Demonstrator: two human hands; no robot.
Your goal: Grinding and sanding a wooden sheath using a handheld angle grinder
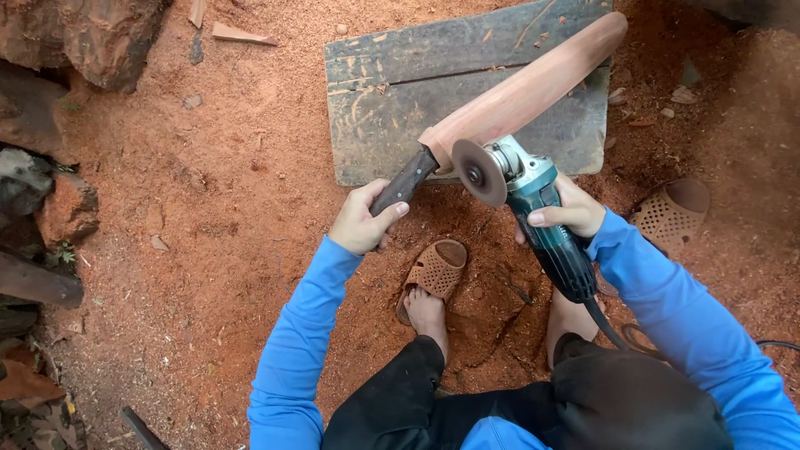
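Head view: the left hand (pixel 360 223) is clenched around the dark handle (pixel 404 185) of a long reddish wooden piece (pixel 525 87), which slants up over a grey board (pixel 375 100). It looks stiff, solid and fairly heavy, and its handle is the best hold. The right hand (pixel 571 210) wraps the teal angle grinder (pixel 537 212), its disc (pixel 478 172) touching the wood beside the handle.

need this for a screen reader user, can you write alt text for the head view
Seen from above, a person in blue sleeves grips a dark handle with the left hand and a teal angle grinder with the right hand, its disc at a long reddish wooden piece over a weathered board on red sawdust.
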